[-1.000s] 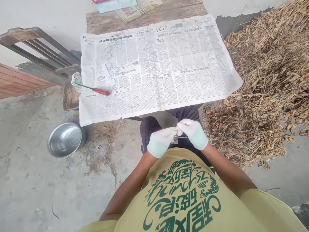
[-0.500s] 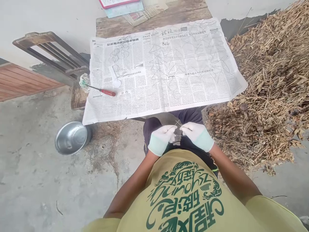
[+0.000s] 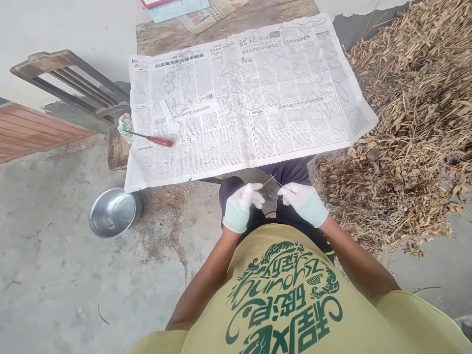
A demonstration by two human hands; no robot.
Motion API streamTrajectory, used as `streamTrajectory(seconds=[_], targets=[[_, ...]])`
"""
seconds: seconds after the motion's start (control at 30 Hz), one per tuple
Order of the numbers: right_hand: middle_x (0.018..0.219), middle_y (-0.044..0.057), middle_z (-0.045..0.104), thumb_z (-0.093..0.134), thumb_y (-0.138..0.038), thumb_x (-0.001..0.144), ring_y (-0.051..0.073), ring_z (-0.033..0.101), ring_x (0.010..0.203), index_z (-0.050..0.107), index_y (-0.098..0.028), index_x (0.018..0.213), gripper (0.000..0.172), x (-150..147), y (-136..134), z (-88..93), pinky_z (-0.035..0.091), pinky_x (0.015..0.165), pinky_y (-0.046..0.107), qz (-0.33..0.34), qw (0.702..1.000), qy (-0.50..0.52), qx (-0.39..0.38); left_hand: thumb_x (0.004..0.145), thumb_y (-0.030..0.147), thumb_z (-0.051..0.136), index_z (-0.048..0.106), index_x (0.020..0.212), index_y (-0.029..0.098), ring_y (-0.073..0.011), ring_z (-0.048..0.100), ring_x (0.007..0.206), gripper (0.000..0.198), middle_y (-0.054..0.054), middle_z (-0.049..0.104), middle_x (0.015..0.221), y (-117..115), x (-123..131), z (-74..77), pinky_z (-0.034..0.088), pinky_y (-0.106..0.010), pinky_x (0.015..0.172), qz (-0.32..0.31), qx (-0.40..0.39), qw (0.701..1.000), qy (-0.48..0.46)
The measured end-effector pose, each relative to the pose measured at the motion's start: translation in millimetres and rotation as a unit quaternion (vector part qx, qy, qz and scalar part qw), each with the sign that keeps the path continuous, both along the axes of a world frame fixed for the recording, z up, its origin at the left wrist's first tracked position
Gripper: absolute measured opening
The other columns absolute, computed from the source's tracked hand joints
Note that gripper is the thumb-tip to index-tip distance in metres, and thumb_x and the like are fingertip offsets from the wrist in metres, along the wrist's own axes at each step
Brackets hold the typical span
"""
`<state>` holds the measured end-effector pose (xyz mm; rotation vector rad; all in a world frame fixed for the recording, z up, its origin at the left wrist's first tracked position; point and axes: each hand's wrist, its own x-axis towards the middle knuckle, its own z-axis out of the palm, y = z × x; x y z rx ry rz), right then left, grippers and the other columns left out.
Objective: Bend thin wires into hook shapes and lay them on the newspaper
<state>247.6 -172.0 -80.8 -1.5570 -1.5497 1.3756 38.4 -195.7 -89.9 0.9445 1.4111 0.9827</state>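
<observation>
Both my hands wear white gloves with pale green cuffs and are above my lap, just short of the table edge. My right hand (image 3: 300, 199) pinches a thin wire (image 3: 273, 177) between thumb and fingers. The wire is bent into a rough triangle, its two ends crossing at the top. My left hand (image 3: 243, 205) has its thumb raised and its fingers apart, close to the left corner of the wire. Whether those fingers touch the wire is hard to see. On the newspaper (image 3: 206, 157) ahead lie several thin wire pieces, looped ones at left and angular ones at right.
A red-handled screwdriver (image 3: 161, 141) and a white spoon-shaped piece (image 3: 173, 126) lie on the newspaper's left side. A wooden chair (image 3: 73, 93) stands at left, a metal basin (image 3: 114, 212) on the floor. Dry plant stalks (image 3: 398, 162) are heaped at right.
My left hand has loosened from the wire, its thumb lifting and fingers spreading. My right hand keeps its pinch. The wire's crossed ends sit slightly higher in view.
</observation>
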Motion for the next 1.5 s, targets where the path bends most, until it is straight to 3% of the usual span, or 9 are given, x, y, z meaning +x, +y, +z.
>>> streamTrajectory(seconds=[0.17,0.37,0.6,0.8,0.93,1.1,1.3,1.5], targets=[[0.064,-0.004,0.07,0.058,-0.03,0.092,0.014,0.064,0.064,0.076,-0.023,0.078,0.024,0,0,4.4,0.049,0.073,0.027,-0.016,1.0,0.013,-0.023,0.094,0.063,0.066,0.078,0.112,0.012,-0.0173,0.069,0.065,0.056,-0.009,0.077,0.08,3,-4,-3.4,0.056,-0.032,0.071,-0.077,-0.062,0.99,-0.101],[0.058,-0.004,0.066,0.058,-0.03,0.091,0.013,0.061,0.058,0.078,-0.021,0.085,0.023,-2,0,10.8,0.049,0.065,0.026,-0.033,0.996,0.055,-0.062,0.088,0.056,0.078,0.079,0.107,0.01,-0.0237,0.077,0.074,0.05,-0.015,0.081,0.088,1,-4,-5.4,0.062,-0.039,0.079,-0.089,-0.089,0.968,-0.216],[0.056,-0.003,0.064,0.06,-0.032,0.091,0.014,0.057,0.058,0.079,-0.019,0.087,0.023,-6,0,15.6,0.05,0.068,0.027,-0.062,0.994,0.074,-0.048,0.087,0.055,0.078,0.079,0.104,0.008,-0.0315,0.08,0.081,0.049,-0.019,0.082,0.093,-3,-2,-1.6,0.064,-0.047,0.083,-0.083,-0.1,0.97,-0.207],[0.056,-0.003,0.064,0.059,-0.033,0.091,0.014,0.059,0.058,0.078,-0.019,0.086,0.024,-7,1,14.2,0.051,0.068,0.027,-0.058,0.995,0.075,-0.035,0.084,0.058,0.079,0.078,0.102,0.011,-0.0305,0.08,0.082,0.051,-0.018,0.082,0.091,-5,2,-9.6,0.064,-0.048,0.085,-0.048,-0.084,0.973,-0.21],[0.056,-0.003,0.064,0.059,-0.032,0.091,0.014,0.06,0.058,0.077,-0.021,0.081,0.024,-6,1,13.6,0.051,0.066,0.026,-0.059,0.996,0.056,-0.023,0.087,0.059,0.076,0.077,0.103,0.012,-0.027,0.079,0.08,0.05,-0.013,0.08,0.08,-5,3,-14.5,0.062,-0.045,0.087,-0.007,-0.048,0.984,-0.172],[0.063,-0.002,0.067,0.054,-0.031,0.094,0.014,0.064,0.065,0.076,-0.021,0.083,0.026,0,-1,11.7,0.051,0.072,0.026,-0.04,0.998,0.046,-0.003,0.091,0.055,0.073,0.078,0.1,0.013,-0.0254,0.078,0.079,0.043,-0.012,0.08,0.08,1,-4,1.1,0.061,-0.041,0.086,0.017,-0.022,0.995,-0.091],[0.064,-0.002,0.067,0.049,-0.036,0.1,0.014,0.063,0.063,0.075,-0.02,0.086,0.033,13,-8,-20.9,0.05,0.07,0.026,-0.032,0.999,0.034,-0.003,0.088,0.056,0.076,0.079,0.099,0.013,-0.0266,0.079,0.08,0.044,-0.012,0.082,0.088,26,-20,39.4,0.062,-0.041,0.085,0.052,0.013,0.999,-0.002],[0.061,-0.001,0.065,0.049,-0.04,0.098,0.015,0.062,0.059,0.073,-0.021,0.082,0.034,10,-22,-72.7,0.048,0.066,0.027,-0.046,0.998,0.023,-0.038,0.085,0.057,0.077,0.077,0.097,0.011,-0.0276,0.08,0.084,0.047,-0.015,0.082,0.094,53,-18,50.8,0.064,-0.04,0.083,0.058,0.02,0.998,0.005]])
